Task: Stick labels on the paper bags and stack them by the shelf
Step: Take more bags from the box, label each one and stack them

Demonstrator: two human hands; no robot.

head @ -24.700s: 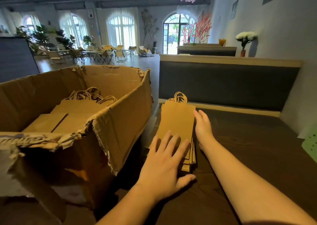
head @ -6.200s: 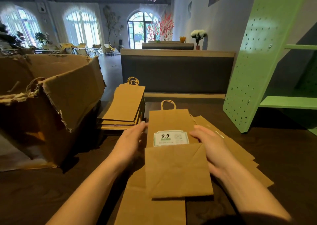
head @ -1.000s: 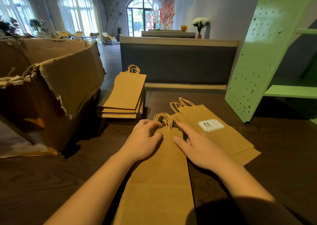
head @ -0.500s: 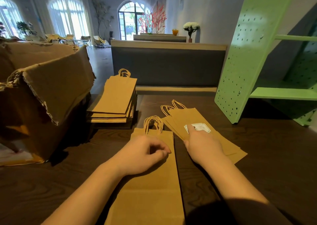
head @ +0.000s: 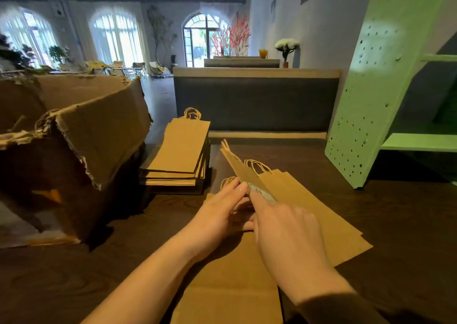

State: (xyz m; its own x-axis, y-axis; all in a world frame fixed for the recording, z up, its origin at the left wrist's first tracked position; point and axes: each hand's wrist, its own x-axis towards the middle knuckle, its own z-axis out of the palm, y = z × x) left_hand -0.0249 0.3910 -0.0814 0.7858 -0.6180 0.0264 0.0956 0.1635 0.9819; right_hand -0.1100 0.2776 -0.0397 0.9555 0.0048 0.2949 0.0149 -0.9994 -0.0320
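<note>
Whereas the labelled bag [head: 238, 169] lay flat a moment ago, it now tilts up between the hands | right hand [head: 284, 232] pinches it at the label [head: 262, 193] | left hand [head: 220, 215], fingers straight, braces it | likely restacking; shelf [head: 371, 101] beyond right hand

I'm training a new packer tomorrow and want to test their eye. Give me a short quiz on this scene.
1. True or false: the stack of plain bags lies between the cardboard box and the green shelf.
2. The labelled bag is: A flat on the table; B held up on edge; C inside the box.
3. Which hands touch it?
Key: 1 true; 2 B; 3 both, left hand and right hand.
</note>
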